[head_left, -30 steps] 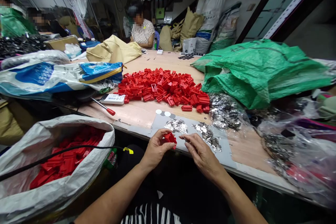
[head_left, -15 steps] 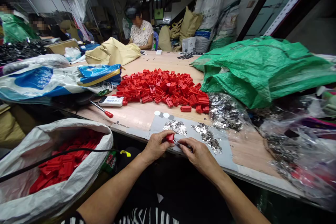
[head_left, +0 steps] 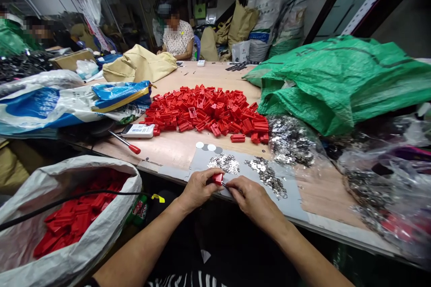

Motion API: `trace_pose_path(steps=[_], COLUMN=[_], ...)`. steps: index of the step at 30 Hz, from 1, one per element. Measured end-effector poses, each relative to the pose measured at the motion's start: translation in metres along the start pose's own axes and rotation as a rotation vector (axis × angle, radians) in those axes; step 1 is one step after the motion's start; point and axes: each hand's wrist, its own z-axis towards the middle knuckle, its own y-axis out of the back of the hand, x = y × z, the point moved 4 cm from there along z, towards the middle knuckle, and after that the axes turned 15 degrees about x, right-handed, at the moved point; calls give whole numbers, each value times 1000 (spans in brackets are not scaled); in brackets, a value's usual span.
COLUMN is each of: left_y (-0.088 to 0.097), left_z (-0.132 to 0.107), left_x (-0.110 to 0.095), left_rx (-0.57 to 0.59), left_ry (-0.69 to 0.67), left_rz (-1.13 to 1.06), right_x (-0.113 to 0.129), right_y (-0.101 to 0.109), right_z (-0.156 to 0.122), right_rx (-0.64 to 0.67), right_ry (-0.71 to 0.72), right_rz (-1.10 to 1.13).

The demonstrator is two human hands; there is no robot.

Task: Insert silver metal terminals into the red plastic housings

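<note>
My left hand (head_left: 198, 189) pinches a small red plastic piece (head_left: 218, 179) between thumb and fingers, over the table's front edge. From the right, my right hand (head_left: 252, 198) grips a thin metal tool (head_left: 225, 185), its tip against the open end of the piece. Fingers cover most of the tool, so its exact kind does not show. Just beyond my hands, two heaps of small silvery metal parts (head_left: 223, 163) lie on a grey sheet (head_left: 292, 190). Behind them spreads a large pile of similar red pieces (head_left: 205, 110).
An open white sack (head_left: 129, 206) of red pieces stands at lower left, a dark cord crossing it. A red-handled tool (head_left: 134, 148) and white box (head_left: 138, 130) lie left. Right are a green sack (head_left: 310, 80) and plastic bags (head_left: 387, 188). Another person (head_left: 178, 38) sits across the table.
The metal tool's tip has moved closer into the red piece, and less of its shaft shows. The piece is turned slightly. The whole view has shifted a little.
</note>
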Motion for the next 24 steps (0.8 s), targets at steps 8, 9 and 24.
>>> trace_pose_path(steps=[8, 9, 24], left_y=[-4, -4, -15], left_z=[-2, -2, -36], left_x=[2, 3, -41], left_rx=[-63, -67, -245], left_ry=[25, 22, -46], left_rz=[-85, -75, -242], right_x=[24, 25, 18], right_y=[-5, -6, -11], right_z=[4, 4, -43], right_rx=[2, -1, -40], right_ry=[-155, -160, 64], right_rz=[-222, -225, 358])
